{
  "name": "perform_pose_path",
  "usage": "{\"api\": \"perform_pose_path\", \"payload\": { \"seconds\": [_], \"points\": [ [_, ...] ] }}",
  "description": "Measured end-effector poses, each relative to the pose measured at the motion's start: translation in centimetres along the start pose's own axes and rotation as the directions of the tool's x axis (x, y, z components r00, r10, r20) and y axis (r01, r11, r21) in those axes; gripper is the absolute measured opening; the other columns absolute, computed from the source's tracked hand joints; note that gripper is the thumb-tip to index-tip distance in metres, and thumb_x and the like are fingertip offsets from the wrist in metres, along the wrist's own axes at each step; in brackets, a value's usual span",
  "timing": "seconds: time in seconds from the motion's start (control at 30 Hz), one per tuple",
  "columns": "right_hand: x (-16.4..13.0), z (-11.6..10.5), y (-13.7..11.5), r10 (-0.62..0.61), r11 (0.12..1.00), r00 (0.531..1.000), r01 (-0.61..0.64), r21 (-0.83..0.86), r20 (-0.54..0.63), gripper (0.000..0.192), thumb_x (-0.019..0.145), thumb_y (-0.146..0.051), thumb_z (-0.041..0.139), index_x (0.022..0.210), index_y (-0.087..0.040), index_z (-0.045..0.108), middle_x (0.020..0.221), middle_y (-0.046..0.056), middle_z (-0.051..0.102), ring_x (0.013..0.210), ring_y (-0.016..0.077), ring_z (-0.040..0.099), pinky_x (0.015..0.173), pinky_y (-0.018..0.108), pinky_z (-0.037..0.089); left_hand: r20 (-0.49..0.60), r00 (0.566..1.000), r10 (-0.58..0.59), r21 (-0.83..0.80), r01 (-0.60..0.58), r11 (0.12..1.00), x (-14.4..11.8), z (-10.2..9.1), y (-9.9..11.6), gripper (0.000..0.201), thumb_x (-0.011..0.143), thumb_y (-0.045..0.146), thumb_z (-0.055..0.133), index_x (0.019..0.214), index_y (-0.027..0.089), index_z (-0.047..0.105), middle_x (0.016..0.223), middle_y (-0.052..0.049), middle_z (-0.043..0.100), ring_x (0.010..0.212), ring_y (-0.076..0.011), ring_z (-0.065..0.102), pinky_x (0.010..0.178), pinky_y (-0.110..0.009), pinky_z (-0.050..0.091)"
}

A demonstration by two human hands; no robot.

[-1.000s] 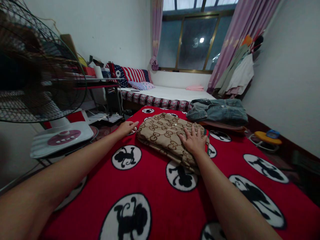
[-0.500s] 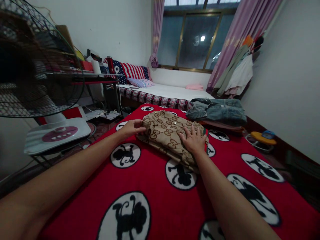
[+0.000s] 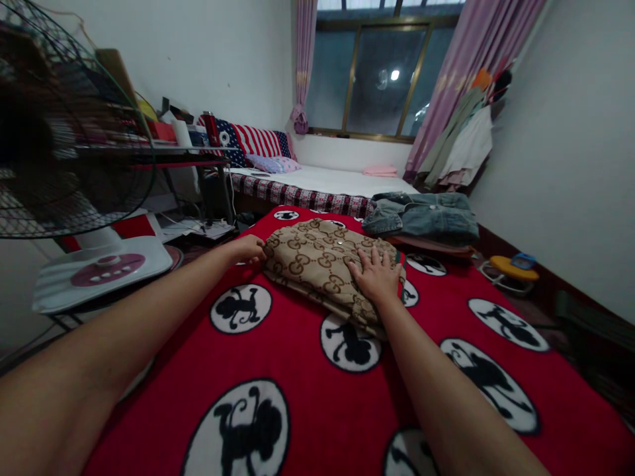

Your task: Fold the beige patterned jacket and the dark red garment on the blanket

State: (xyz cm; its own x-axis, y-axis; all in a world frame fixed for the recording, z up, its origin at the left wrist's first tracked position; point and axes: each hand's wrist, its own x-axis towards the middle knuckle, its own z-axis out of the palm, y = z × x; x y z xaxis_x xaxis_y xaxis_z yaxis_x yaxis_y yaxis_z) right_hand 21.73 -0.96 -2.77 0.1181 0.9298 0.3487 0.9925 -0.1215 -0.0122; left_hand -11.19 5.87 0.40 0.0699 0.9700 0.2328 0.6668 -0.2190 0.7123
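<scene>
The folded tan garment, printed with interlocking brown rings, lay on the red blanket with black-and-white monkey medallions, toward the far end of it and a little left of the middle. The right hand rested palm down on the garment's near right part, its fingers loosely spread and lying flat on the cloth, holding nothing between them; the thumb pointed left across the fabric. The left hand sat at the garment's left edge, touching it, with the fingers curled inward toward the fold; whether they had actually gripped the cloth or only pressed against its side could not be told, because the fingertips were hidden behind the knuckles and the edge of the fabric. Both forearms reached forward from the lower corners of the view, bare to the elbow. Just beyond the tan garment, to its right, a folded denim jacket lay on top of a thin stack of other clothes, apart from both hands. A standing fan stood at the left of the blanket, and a bed lay under the window behind.
</scene>
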Motion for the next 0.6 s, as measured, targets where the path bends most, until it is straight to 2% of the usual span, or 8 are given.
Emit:
{"api": "perform_pose_path", "payload": {
  "seconds": [0.1,0.17,0.23,0.3,0.37,0.43,0.5,0.6],
  "points": [
    [-0.1,0.1,-0.1,0.009,1.000,1.000,-0.009,0.004,-0.019,0.067,0.093,-0.067,0.018,0.147,-0.034,0.038,0.158,0.007,0.027,0.144,0.0351,0.021,0.108,0.065,0.016,-0.216,0.976,-0.026,0.155,0.061,0.986,0.9,-0.9,3.2,0.026,0.071,0.016,0.061,0.097,0.010,0.065,0.096,-0.012,0.068,0.099,-0.0300,0.060,0.090,-0.045,0.046],
    [-0.1,0.1,-0.1,0.009,1.000,1.000,-0.009,0.003,-0.014,0.067,0.093,-0.067,0.018,0.147,-0.033,0.037,0.158,0.007,0.026,0.144,0.0355,0.020,0.108,0.065,0.016,-0.299,0.949,0.099,0.239,-0.026,0.971,0.7,-0.1,6.0,0.036,0.080,0.017,0.055,0.115,0.011,0.060,0.121,-0.013,0.060,0.115,-0.0284,0.053,0.103,-0.043,0.038],
    [-0.2,0.1,-0.1,0.007,1.000,1.000,-0.007,0.000,-0.010,0.068,0.093,-0.067,0.017,0.148,-0.033,0.036,0.159,0.007,0.026,0.144,0.0358,0.019,0.108,0.065,0.016,-0.230,0.929,0.291,0.353,-0.199,0.914,0.0,2.1,8.7,0.037,0.088,0.026,0.049,0.123,0.015,0.058,0.132,-0.011,0.055,0.123,-0.0241,0.049,0.108,-0.036,0.035],
    [-0.2,0.0,-0.1,0.010,1.000,1.000,-0.010,-0.002,-0.007,0.067,0.093,-0.067,0.016,0.148,-0.033,0.036,0.159,0.007,0.025,0.144,0.0354,0.019,0.108,0.064,0.016,-0.047,0.919,0.392,0.432,-0.335,0.837,-1.1,5.1,10.3,0.047,0.093,0.042,0.045,0.132,0.019,0.054,0.141,-0.010,0.049,0.131,-0.0244,0.043,0.112,-0.037,0.030],
    [-0.2,-0.1,0.0,0.021,1.000,1.000,-0.021,0.001,0.003,0.066,0.093,-0.066,0.017,0.148,-0.034,0.035,0.159,0.005,0.024,0.144,0.0341,0.019,0.109,0.062,0.017,0.072,0.939,0.337,0.489,-0.328,0.808,-1.8,8.1,10.6,0.060,0.092,0.058,0.039,0.142,0.024,0.045,0.152,-0.009,0.038,0.141,-0.0292,0.031,0.116,-0.047,0.021],
    [-0.1,-0.2,0.1,0.039,0.999,0.999,-0.039,0.010,0.011,0.065,0.094,-0.064,0.018,0.148,-0.034,0.035,0.159,0.004,0.024,0.145,0.0324,0.019,0.109,0.060,0.017,0.105,0.967,0.232,0.534,-0.252,0.807,-2.1,10.4,9.6,0.070,0.090,0.068,0.033,0.147,0.028,0.039,0.157,-0.008,0.028,0.145,-0.0336,0.020,0.116,-0.054,0.014],
    [-0.1,-0.3,0.2,0.063,0.998,0.998,-0.064,0.028,0.015,0.063,0.094,-0.063,0.020,0.147,-0.034,0.036,0.159,0.004,0.025,0.144,0.0309,0.021,0.110,0.059,0.018,0.092,0.981,0.171,0.553,-0.193,0.810,-2.0,11.8,8.2,0.075,0.088,0.072,0.029,0.148,0.028,0.037,0.159,-0.007,0.024,0.146,-0.0347,0.015,0.117,-0.054,0.011],
    [-0.1,-0.4,0.4,0.086,0.994,0.996,-0.084,0.075,-0.014,0.060,0.093,-0.061,0.026,0.145,-0.033,0.042,0.157,0.002,0.030,0.144,0.0292,0.023,0.110,0.056,0.020,0.060,0.982,0.177,0.555,-0.181,0.812,-1.5,12.5,6.5,0.074,0.089,0.071,0.027,0.148,0.028,0.037,0.160,-0.007,0.021,0.147,-0.0337,0.013,0.118,-0.050,0.010]
  ]
}}
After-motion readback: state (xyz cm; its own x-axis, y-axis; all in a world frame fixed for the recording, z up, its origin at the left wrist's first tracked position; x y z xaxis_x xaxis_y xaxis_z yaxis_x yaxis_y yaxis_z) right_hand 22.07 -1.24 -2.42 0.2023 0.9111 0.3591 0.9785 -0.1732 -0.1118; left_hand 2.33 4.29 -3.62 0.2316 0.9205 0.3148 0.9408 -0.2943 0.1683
